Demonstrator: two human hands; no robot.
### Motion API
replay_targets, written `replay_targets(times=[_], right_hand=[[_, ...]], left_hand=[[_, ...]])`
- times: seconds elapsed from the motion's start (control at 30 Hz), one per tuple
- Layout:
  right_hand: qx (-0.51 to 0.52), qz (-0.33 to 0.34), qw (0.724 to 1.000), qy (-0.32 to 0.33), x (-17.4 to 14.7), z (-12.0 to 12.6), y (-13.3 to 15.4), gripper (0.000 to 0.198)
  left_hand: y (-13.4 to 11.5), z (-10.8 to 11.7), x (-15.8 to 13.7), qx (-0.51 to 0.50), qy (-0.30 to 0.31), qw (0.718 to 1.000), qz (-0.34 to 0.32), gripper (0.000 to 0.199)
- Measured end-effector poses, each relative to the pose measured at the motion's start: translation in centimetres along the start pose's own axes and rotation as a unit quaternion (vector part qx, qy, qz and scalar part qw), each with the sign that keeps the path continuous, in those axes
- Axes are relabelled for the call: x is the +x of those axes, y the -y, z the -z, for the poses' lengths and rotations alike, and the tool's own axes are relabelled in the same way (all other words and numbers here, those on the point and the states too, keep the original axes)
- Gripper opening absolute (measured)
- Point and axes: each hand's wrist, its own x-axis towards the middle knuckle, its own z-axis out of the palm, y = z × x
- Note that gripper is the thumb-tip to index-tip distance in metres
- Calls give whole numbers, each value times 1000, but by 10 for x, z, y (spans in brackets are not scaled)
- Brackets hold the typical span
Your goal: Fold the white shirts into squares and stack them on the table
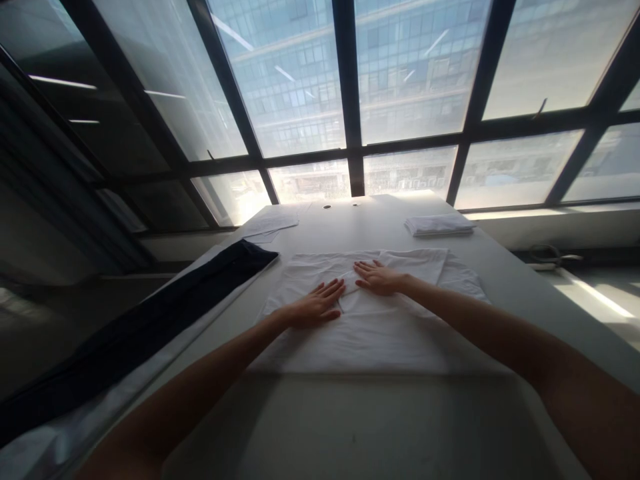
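Observation:
A white cloth garment lies spread on the white table, its layers folded over one another, with light wrinkles across it. My left hand rests flat on its middle, fingers stretched toward the right. Just beyond and to the right, my right hand presses palm down on the same cloth, fingers spread and pointing left. A small gap separates the two hands, and a fold edge of the cloth shows between them. Neither hand grips anything.
On the table, a folded white cloth sits at the back right and white sheets at the back left. Dark navy fabric lies along the left edge over white fabric. Large windows stand behind.

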Motion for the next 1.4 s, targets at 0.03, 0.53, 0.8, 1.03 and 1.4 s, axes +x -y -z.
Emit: replay_targets(times=[0.03,0.53,0.8,1.03,1.4], right_hand=[[-2,-6,1000,3,-1,1,-6,76],[-39,-205,971,-119,-64,51,-174,45],[4,-207,974,-94,-91,57,-198,37],[79,-163,983,-42,-105,80,-192,37],[-38,-153,979,-129,-158,110,-138,18]], left_hand=[[0,2,-5,-12,4,1000,-5,77],[178,51,30,-44,-215,943,249,67],[208,59,59,-54,-134,945,294,56],[203,84,37,-88,-121,958,244,34],[123,109,-55,-63,-356,924,123,41]])
